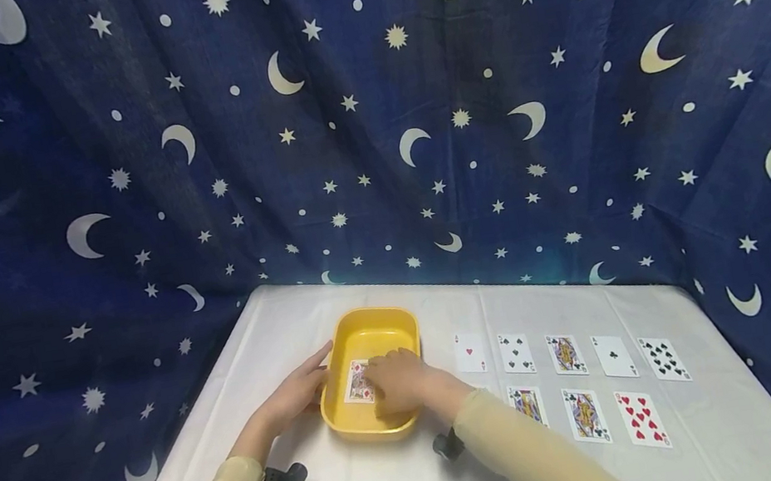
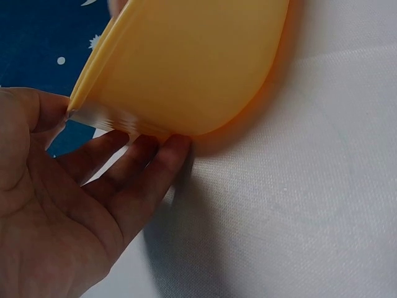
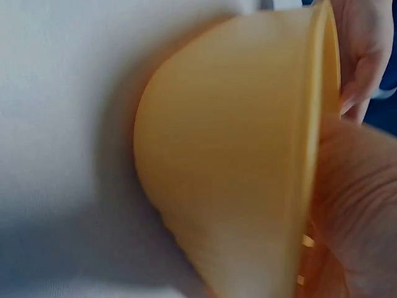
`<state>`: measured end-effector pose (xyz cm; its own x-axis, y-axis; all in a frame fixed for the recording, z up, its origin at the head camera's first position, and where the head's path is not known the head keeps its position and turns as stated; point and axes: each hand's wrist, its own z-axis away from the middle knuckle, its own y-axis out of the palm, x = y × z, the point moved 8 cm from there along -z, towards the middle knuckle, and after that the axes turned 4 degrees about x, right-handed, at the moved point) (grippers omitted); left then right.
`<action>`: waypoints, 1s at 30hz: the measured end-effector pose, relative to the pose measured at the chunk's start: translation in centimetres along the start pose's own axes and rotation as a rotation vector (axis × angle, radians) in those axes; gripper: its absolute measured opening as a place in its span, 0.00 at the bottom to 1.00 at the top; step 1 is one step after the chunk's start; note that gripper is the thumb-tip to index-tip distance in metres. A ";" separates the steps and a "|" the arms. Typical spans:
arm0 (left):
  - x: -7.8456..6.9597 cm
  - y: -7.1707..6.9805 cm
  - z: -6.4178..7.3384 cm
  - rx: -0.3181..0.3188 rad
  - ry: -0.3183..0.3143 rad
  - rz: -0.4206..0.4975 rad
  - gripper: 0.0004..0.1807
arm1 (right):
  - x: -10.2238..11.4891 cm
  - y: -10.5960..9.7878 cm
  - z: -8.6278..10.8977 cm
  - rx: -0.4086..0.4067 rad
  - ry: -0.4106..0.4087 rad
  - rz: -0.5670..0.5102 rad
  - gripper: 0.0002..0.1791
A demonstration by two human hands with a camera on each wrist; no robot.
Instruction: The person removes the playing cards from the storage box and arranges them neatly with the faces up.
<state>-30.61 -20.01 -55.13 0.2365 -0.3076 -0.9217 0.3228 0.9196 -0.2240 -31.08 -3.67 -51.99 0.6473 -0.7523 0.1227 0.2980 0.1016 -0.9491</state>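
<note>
A yellow plastic tub [image 1: 380, 433] stands on the white-covered table. My left hand [image 1: 297, 391] holds its left side; in the left wrist view the thumb is at the rim and the fingertips [image 2: 177, 149] lie against the outer wall. Inside the tub lies a face-up playing card [image 1: 358, 383] with a red-marked court figure. My right hand [image 1: 398, 380] reaches down into the tub over that card's right edge. In the right wrist view the tub wall hides its fingers, and I cannot tell whether they pinch a card.
Right of the tub, face-up playing cards lie in two rows, among them an ace of hearts [image 1: 470, 353], an ace of clubs [image 1: 615, 356] and a red heart card [image 1: 642, 418]. A dark blue curtain [image 1: 371, 150] with moons and stars hangs behind the table.
</note>
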 end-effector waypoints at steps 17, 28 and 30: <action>-0.2 0.1 0.1 0.000 0.002 0.007 0.34 | -1.9 -0.4 -2.3 -0.023 0.159 -0.141 0.46; -0.3 0.1 0.1 0.015 0.000 0.006 0.34 | -2.0 0.2 -3.1 -0.018 0.212 -0.228 0.48; -0.2 0.1 0.1 0.012 0.004 0.011 0.34 | -2.0 0.3 -3.4 -0.014 0.219 -0.237 0.48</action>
<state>-30.56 -19.90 -54.89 0.2365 -0.2960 -0.9255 0.3312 0.9200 -0.2096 -34.65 -4.32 -53.54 0.3943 -0.8763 0.2770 0.4119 -0.1010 -0.9056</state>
